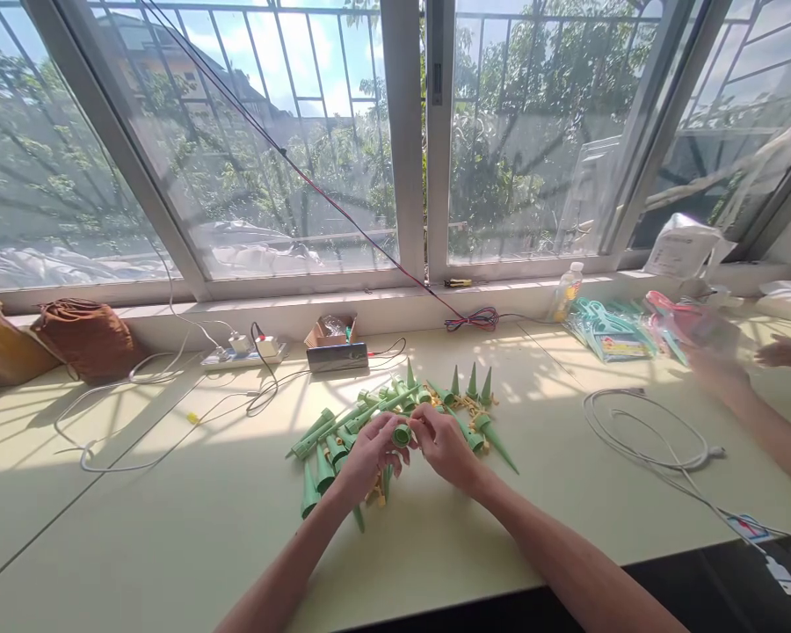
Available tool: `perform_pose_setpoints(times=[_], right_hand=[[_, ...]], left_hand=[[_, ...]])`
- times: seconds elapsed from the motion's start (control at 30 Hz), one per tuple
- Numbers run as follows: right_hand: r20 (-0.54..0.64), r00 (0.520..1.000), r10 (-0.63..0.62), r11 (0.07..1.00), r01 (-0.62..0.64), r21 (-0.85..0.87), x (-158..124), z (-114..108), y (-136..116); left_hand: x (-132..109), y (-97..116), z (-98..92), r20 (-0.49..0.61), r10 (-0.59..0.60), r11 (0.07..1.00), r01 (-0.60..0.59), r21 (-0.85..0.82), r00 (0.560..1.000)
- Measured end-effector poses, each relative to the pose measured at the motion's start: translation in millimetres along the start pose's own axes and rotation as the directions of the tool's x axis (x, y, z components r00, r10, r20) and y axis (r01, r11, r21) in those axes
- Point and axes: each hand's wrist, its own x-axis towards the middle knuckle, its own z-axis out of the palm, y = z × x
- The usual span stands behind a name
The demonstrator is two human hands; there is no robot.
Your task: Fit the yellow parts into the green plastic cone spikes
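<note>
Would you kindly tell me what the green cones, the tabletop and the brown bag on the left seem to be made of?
Green cones: likely moulded plastic; uniform colour, smooth, slight sheen.
Tabletop: probably laminate; flat pale yellow-green, soft glare, thin seam.
Brown bag: seemingly suede or soft fabric; matte, slumped and creased.

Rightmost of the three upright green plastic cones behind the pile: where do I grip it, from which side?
Likely low on the wide base of the rightmost upright green plastic cone, coming from its right: it tapers to a point, and another cone crowds its left.
</note>
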Motion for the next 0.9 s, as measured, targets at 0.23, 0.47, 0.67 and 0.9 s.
perform_pose_setpoints(times=[0.23,0.47,0.67,0.9], right_hand=[[-0.027,1.000,0.011,1.000,-0.012,-0.025,0.2,0.7,0.6],[-0.047,0.999,0.021,0.998,-0.023,-0.051,1.1,0.1,-0.6],[-0.050,0.999,0.014,0.998,-0.017,-0.065,0.2,0.1,-0.2],[-0.024,0.995,-0.093,0.964,0.083,-0.252,-1.2,0.3,1.0]], left_hand=[[-2.9,-0.8,4.8,-0.008,0.098,0.975,-0.095,0.202,0.995],[-3.9,-9.1,5.9,-0.005,0.249,0.918,-0.234,0.319,0.969],[-4.0,-13.7,3.4,-0.035,0.361,0.814,-0.296,0.501,0.932],[-0.6,-18.1,0.9,-0.075,0.386,0.816,-0.302,0.493,0.920]])
